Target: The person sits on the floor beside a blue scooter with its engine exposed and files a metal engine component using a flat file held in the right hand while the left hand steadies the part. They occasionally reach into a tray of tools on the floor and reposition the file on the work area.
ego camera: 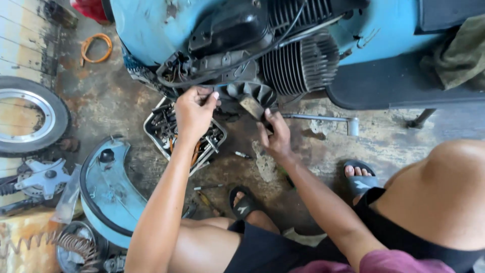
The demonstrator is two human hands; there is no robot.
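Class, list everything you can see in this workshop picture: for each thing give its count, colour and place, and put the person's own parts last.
Scooter body: one, light blue, top.
Engine: one, black and finned, under the body.
Tray: one, grey metal, full of small tools, beside the left hand.
Side panel: one, light blue, on the floor at left.
Wheel: one, black tyre with silver rim, left edge.
Hose: one, orange, coiled, upper left.
Wrench: one, silver, on the floor right of the hands.
Spring: one, rusty, lower left.
Sandals: two, black, on the feet.
Left hand: at the engine's wiring.
Right hand: at the engine's underside.
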